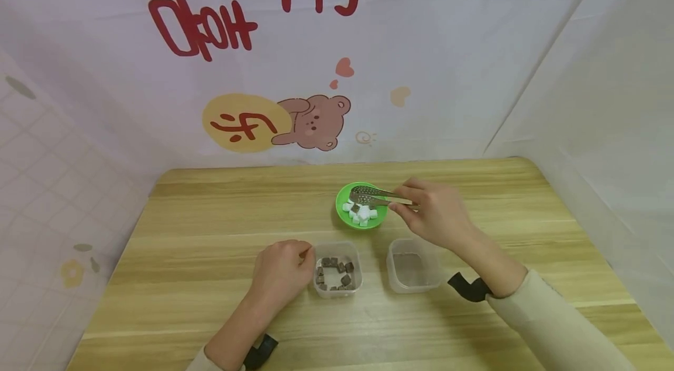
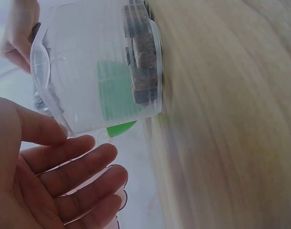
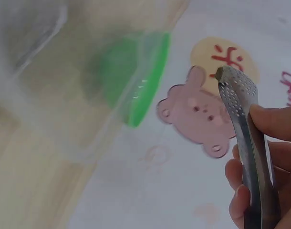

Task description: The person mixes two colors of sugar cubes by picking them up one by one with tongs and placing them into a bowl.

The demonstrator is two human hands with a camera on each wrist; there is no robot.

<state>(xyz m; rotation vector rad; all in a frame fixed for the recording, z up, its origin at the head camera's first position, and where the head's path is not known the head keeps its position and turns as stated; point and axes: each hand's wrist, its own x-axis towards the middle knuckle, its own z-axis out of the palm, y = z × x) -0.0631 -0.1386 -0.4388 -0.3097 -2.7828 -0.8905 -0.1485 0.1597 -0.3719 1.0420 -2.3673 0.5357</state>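
My right hand [image 1: 439, 213] grips metal tongs [image 1: 387, 195] with perforated tips over a small green plate [image 1: 342, 220]. White cubes [image 1: 363, 214] and some dark brown ones lie on that plate. Between the tong tips, in the right wrist view, a small brown cube [image 3: 219, 73] shows. My left hand [image 1: 284, 268] is at the left side of a clear plastic container [image 1: 337, 294]; in the left wrist view its thumb and index finger [image 2: 81, 143] pinch the rim's corner, the other fingers loosely bent. Several brown cubes [image 1: 346, 280] lie on that container's floor.
A second clear plastic container [image 1: 413, 289] stands to the right, below my right forearm. The wooden table [image 1: 210, 201] ends at a white printed cloth [image 1: 432, 55] at the back, with more cloth along both sides.
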